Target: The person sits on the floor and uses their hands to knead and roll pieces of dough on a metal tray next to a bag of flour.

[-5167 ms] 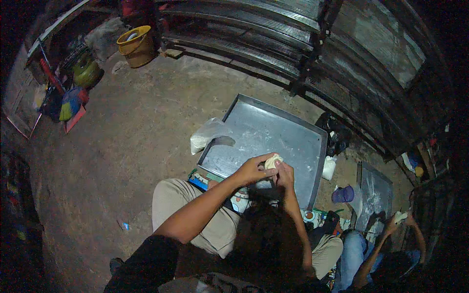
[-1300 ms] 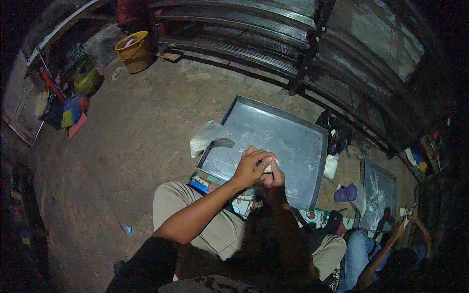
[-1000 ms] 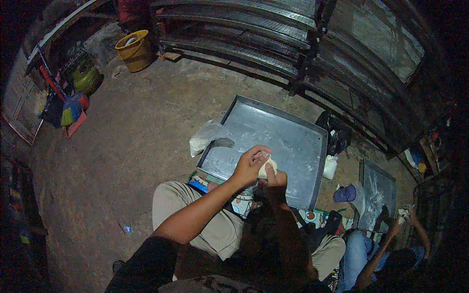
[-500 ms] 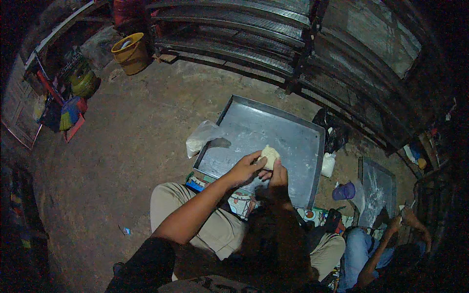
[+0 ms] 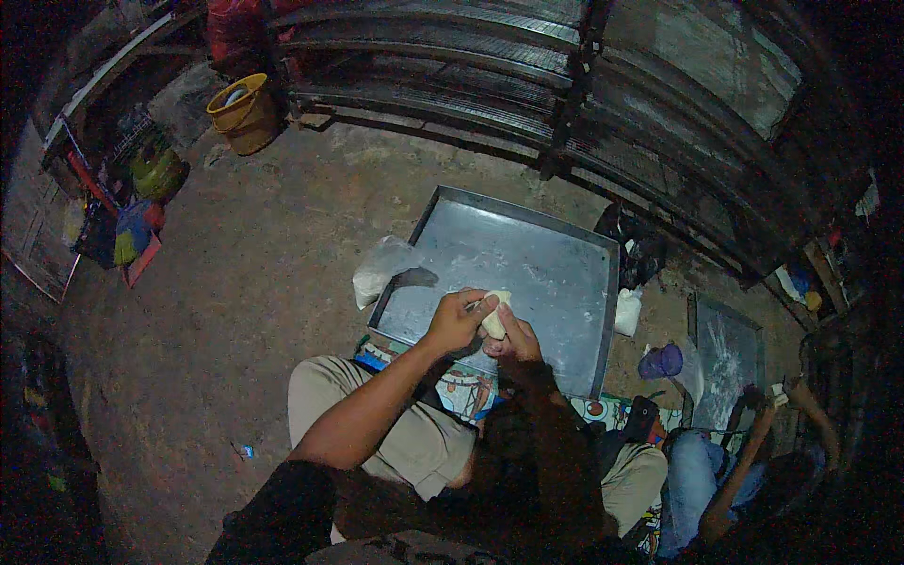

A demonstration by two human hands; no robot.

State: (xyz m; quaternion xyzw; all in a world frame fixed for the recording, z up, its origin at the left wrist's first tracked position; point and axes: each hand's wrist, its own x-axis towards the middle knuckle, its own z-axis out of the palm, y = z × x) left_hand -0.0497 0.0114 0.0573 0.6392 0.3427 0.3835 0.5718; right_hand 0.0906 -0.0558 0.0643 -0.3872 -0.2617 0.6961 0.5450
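A pale piece of dough [image 5: 494, 324] is pinched between my two hands, above the near part of a large metal tray [image 5: 551, 268]. My left hand [image 5: 455, 323] grips its left side, thumb on top. My right hand [image 5: 517, 341] closes on its right side, with the fingers curled underneath. The dough looks folded and narrow, and my fingers hide part of it. White flour smears mark the tray. Against the tray's left edge rests a clear plastic bag [image 5: 377, 275] with something pale in it.
To the right, a co-worker's hands [image 5: 786, 394] hold a small pale piece near a second floured tray [image 5: 725, 353]. A purple cup [image 5: 661, 361] and a white bag [image 5: 627, 311] lie between the trays. Metal racks [image 5: 443, 89] line the back; a yellow bucket [image 5: 247, 118] stands far left.
The dough has gone from a broad, rounded shape to a narrower, folded one. My hands have drawn closer together around it. The whole view has shifted slightly.
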